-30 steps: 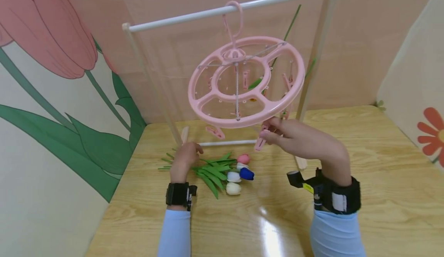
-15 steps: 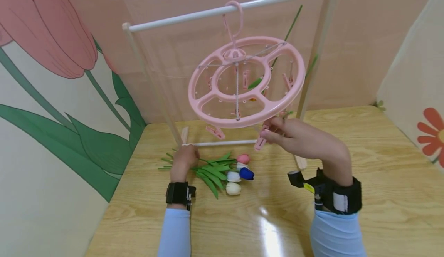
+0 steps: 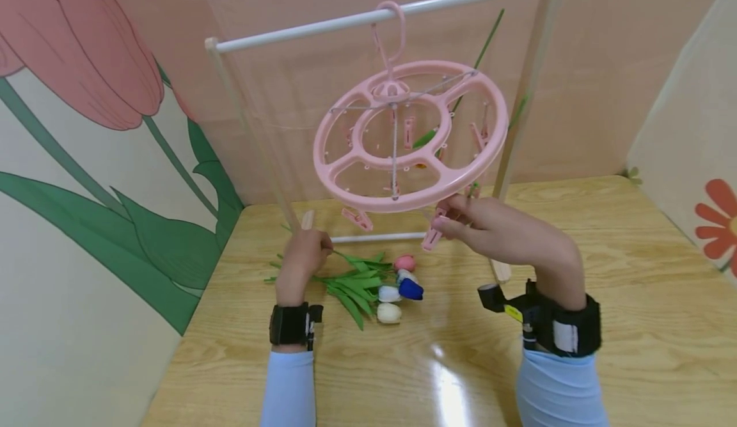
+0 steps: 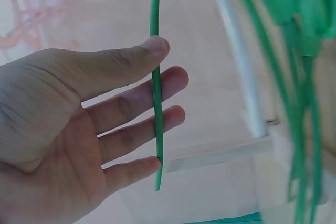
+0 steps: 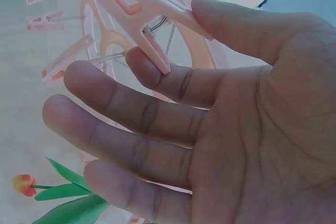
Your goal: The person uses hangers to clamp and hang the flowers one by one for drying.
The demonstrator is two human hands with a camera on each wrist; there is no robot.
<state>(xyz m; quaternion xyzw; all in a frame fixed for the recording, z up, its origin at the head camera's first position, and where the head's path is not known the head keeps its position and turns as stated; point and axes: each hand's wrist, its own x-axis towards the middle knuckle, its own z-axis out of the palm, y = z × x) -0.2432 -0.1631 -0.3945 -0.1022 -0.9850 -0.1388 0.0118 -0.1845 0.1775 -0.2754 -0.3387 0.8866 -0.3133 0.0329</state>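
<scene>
The left hand [image 3: 304, 257] is extended low over the table [image 3: 391, 376]; a slender green stem [image 4: 154, 17] is pinched beneath its thumb, with three fingers spread apart below. The right hand [image 3: 489, 228] is bent at the wrist and raised under the rim of a round pink hanger [image 3: 434, 163]. A pink clothespin [image 3: 433, 233] is pinched by its handles between thumb and index finger, the remaining fingers being loosely curved. Tulips [image 3: 354, 283] are laid beside the left hand; the hanger is hooked over a white bar [image 3: 288, 32].
</scene>
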